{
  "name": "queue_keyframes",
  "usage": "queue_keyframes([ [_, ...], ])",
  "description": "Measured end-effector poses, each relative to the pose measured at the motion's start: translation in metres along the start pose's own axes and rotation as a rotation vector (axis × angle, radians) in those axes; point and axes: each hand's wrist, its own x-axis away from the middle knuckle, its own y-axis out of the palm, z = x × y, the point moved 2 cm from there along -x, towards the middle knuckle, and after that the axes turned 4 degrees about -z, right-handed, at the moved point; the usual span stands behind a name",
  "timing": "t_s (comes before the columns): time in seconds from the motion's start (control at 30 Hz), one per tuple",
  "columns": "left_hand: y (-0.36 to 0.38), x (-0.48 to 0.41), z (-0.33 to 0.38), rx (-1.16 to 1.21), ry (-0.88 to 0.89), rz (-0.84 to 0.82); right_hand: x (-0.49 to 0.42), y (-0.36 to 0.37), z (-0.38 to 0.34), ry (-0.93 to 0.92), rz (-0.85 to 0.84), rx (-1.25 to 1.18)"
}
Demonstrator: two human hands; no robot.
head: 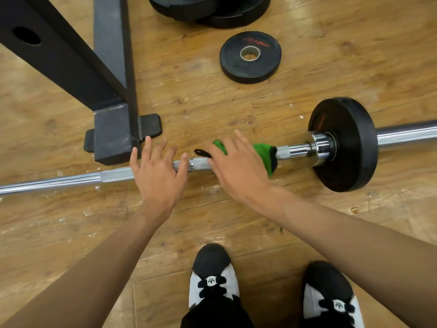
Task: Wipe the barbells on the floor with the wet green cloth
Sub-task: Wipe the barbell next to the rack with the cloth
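One cloth prob. pressed by R hand.

Scuffed wooden floor; black steel rack base; loose black plate

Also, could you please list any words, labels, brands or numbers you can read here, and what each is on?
No text is legible.
Loose plate: red lettering, too blurred to read.
Mounted plate: red lettering, too blurred to read.
Left shoe, right shoe: trefoil logo on each tongue, no words.
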Motion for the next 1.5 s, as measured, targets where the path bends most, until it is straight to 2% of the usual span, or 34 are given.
queue_keyframes([
  [0.07, 0.000, -0.001, -0.002, -0.010, 0.010, -0.004, -0.003, -0.002, 0.003, -0.057, -0.072, 0.035],
  [0.1, 0.000, -0.002, -0.002, -0.016, 0.018, -0.008, 0.000, -0.005, 0.009, -0.028, -0.086, 0.072],
  [0.27, -0.003, -0.003, -0.002, -0.008, 0.028, -0.016, 0.040, -0.029, 0.048, 0.358, -0.044, 0.117],
  [0.43, -0.006, 0.000, -0.001, 0.004, 0.024, -0.027, 0.037, -0.020, 0.027, 0.549, -0.023, -0.054],
  [0.53, -0.005, 0.000, 0.001, -0.005, 0.019, -0.013, 0.023, -0.013, 0.012, 0.480, -0.026, -0.065],
  [0.67, -0.005, 0.000, 0.002, -0.011, 0.010, 0.003, -0.004, -0.004, -0.003, 0.136, -0.033, -0.054],
  [0.77, -0.005, -0.001, 0.001, -0.035, 0.016, 0.000, -0.008, -0.005, 0.010, 0.004, -0.097, -0.042],
  [0.83, -0.005, -0.001, 0.001, -0.037, 0.007, -0.026, 0.008, -0.012, 0.034, 0.072, -0.096, -0.002],
  [0.93, -0.006, 0.001, 0.001, -0.037, -0.004, -0.052, 0.035, -0.025, 0.061, 0.318, 0.007, 0.035],
  [1.07, -0.013, 0.006, 0.013, -0.049, -0.001, -0.123, 0.036, -0.022, 0.035, 0.498, 0.012, -0.018],
  [1.13, -0.013, 0.013, 0.029, -0.049, 0.058, -0.133, 0.027, -0.016, 0.013, 0.453, 0.024, -0.062],
  [1.23, -0.007, 0.023, 0.046, 0.000, 0.077, -0.107, 0.017, -0.005, 0.000, 0.196, 0.027, -0.062],
  [1.3, -0.004, 0.026, 0.044, 0.008, 0.074, -0.089, 0.016, -0.004, 0.016, 0.104, 0.063, -0.048],
  [1.4, -0.005, 0.028, 0.037, 0.004, 0.086, -0.116, 0.037, -0.011, 0.058, 0.247, 0.172, 0.022],
  [1.5, -0.005, 0.030, 0.040, -0.014, 0.099, -0.115, 0.044, -0.014, 0.060, 0.369, 0.163, 0.016],
])
